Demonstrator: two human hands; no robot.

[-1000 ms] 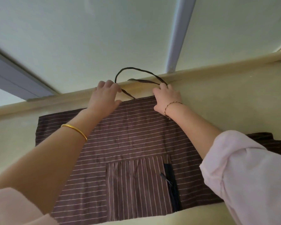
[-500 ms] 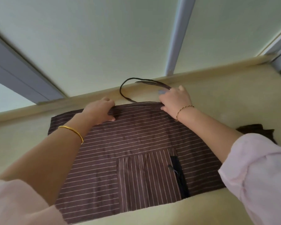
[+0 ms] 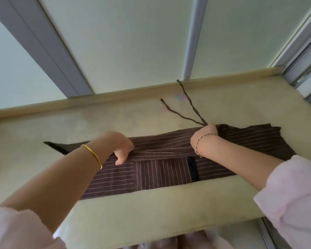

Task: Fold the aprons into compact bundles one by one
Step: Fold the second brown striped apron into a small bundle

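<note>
Apron: a brown apron (image 3: 162, 175) with thin white stripes lies flat on the pale yellow-green table (image 3: 151, 209), its far part turned over toward the person into a long band running from one hand to the other.
Left hand: the left hand (image 3: 121, 148) grips the folded band at its left part; the fingers are curled over the fold edge, knuckles up, with the thumb tip pointing down onto the flat cloth just below the fold.
Right hand: the right hand (image 3: 204, 136) is closed in a fist at the right part of the band, pinching the fold together with the base of the ties; the fingertips themselves are hidden behind the hand.
Ties: two dark cord ties (image 3: 189, 105) rise out of the right fist and fan apart over the bare table beyond the fingers, toward the raised back edge.
Pocket: a patch pocket (image 3: 162, 172) with upright stripes sits below the fold, between the two wrists, with a black strip (image 3: 193, 168) along its right side just under the right wrist.
Second cloth: more brown striped fabric (image 3: 255, 141) lies crumpled past the right hand, touching the fold's end.
Wrists: a gold bangle (image 3: 92, 155) circles the left wrist, a thin chain bracelet (image 3: 199, 141) the right; pale pink sleeves (image 3: 291, 194) are pushed up both forearms.
</note>
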